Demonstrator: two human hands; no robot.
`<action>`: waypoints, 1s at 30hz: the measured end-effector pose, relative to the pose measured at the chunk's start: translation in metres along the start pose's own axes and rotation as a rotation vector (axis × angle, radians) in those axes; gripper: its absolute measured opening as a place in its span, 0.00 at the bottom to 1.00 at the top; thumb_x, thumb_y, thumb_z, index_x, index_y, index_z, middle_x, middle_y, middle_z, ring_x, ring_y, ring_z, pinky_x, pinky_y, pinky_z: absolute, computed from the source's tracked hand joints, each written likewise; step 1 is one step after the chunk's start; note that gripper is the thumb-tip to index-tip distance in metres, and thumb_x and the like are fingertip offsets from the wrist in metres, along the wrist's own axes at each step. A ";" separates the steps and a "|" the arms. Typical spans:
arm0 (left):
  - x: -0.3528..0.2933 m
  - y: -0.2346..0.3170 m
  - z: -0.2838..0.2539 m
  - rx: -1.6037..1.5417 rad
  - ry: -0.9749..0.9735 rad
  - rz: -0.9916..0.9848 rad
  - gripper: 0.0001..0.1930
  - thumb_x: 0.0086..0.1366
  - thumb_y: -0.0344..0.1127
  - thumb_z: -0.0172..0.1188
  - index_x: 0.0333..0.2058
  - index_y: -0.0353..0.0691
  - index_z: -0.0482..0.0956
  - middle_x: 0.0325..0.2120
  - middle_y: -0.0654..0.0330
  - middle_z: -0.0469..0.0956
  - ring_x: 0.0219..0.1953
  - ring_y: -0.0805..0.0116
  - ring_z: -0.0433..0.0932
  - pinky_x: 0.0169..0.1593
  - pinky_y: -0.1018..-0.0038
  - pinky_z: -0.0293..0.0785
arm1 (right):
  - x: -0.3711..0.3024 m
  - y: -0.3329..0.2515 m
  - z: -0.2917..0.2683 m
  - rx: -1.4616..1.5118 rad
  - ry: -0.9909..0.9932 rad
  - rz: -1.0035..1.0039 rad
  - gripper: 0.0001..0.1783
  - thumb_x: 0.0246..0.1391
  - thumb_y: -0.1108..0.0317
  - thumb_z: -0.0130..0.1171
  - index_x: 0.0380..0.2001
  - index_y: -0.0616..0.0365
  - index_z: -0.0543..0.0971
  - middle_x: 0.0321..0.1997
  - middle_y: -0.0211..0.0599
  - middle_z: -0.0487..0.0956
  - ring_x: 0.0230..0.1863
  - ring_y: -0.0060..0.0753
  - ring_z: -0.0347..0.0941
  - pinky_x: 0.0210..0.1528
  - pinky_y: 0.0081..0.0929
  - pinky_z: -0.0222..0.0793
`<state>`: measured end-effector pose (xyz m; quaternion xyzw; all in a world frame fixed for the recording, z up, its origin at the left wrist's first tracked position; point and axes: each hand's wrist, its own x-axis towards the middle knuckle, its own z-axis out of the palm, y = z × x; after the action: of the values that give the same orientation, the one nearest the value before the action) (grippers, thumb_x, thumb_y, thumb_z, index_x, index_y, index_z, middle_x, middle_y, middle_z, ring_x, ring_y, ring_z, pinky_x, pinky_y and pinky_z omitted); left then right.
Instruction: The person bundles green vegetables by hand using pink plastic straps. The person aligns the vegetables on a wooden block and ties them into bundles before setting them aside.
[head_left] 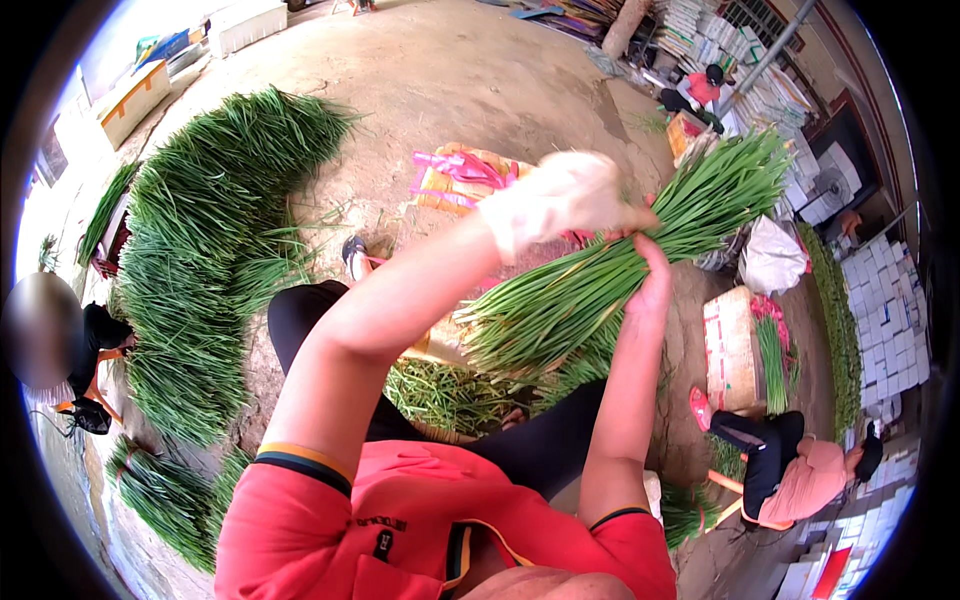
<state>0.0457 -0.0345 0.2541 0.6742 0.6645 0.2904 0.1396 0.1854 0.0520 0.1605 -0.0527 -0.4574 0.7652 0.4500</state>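
Head view: one green bundle of long, thin leafy stalks lies across both hands in front of the wearer, right of picture centre. Long axis runs diagonally, from lower left, close above the wearer's knees, to upper right, away from the body. Lower-left end paler, with stalk ends spread in a ragged fan; upper-right end deeper green, also fanned; bundle narrowest near the hands.

Right hand, bare, grasps the bundle near mid-length from its near side, fingers curled over the stalks. Left hand, in a whitish glove, is at the far side of the same stretch; motion blur, so cannot tell whether it grips or is loose.

Lower-left end overlaps a yellowish box in view; contact cannot be told. Loose cut greens lie between the knees. Beyond the left forearm: a second box with pink ribbon on top. Large heap of greens on the floor to the left. White sack near the bundle's right side.
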 end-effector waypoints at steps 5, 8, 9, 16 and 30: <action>-0.102 -0.047 0.027 -0.112 0.519 -0.077 0.04 0.48 0.30 0.56 0.22 0.36 0.76 0.17 0.57 0.73 0.18 0.67 0.74 0.25 0.77 0.69 | -0.013 -0.016 -0.016 -0.004 0.125 -0.089 0.32 0.40 0.70 0.49 0.52 0.52 0.55 0.28 0.35 0.67 0.33 0.31 0.64 0.48 0.33 0.57; -0.163 -0.069 0.089 -0.331 0.527 -0.006 0.04 0.48 0.28 0.57 0.25 0.35 0.76 0.16 0.59 0.74 0.21 0.74 0.73 0.25 0.79 0.69 | -0.013 -0.004 -0.013 -0.040 0.092 -0.150 0.33 0.40 0.69 0.49 0.53 0.51 0.54 0.29 0.35 0.66 0.33 0.30 0.63 0.49 0.33 0.57; -0.170 -0.068 0.103 -0.401 0.447 -0.136 0.06 0.49 0.27 0.56 0.27 0.34 0.76 0.18 0.57 0.74 0.21 0.75 0.73 0.26 0.80 0.69 | -0.012 0.000 -0.013 -0.056 0.135 -0.170 0.33 0.41 0.69 0.47 0.54 0.51 0.52 0.30 0.35 0.66 0.33 0.30 0.63 0.49 0.33 0.56; -0.153 -0.086 0.150 -0.365 0.609 -0.372 0.13 0.46 0.40 0.59 0.27 0.36 0.74 0.18 0.57 0.73 0.20 0.65 0.73 0.26 0.75 0.68 | -0.011 0.021 -0.011 -0.007 0.108 -0.259 0.34 0.41 0.72 0.45 0.55 0.53 0.50 0.27 0.34 0.64 0.31 0.30 0.62 0.45 0.32 0.58; -0.125 -0.087 0.190 -0.719 0.541 -0.609 0.12 0.49 0.35 0.59 0.26 0.30 0.74 0.17 0.63 0.73 0.19 0.81 0.67 0.22 0.84 0.64 | -0.030 0.033 -0.062 0.026 0.283 -0.298 0.32 0.43 0.72 0.43 0.54 0.51 0.50 0.30 0.35 0.65 0.33 0.30 0.62 0.49 0.33 0.56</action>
<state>0.0913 -0.1121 0.0278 0.2622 0.7008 0.6089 0.2633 0.2129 0.0647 0.0903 -0.0858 -0.3825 0.6809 0.6186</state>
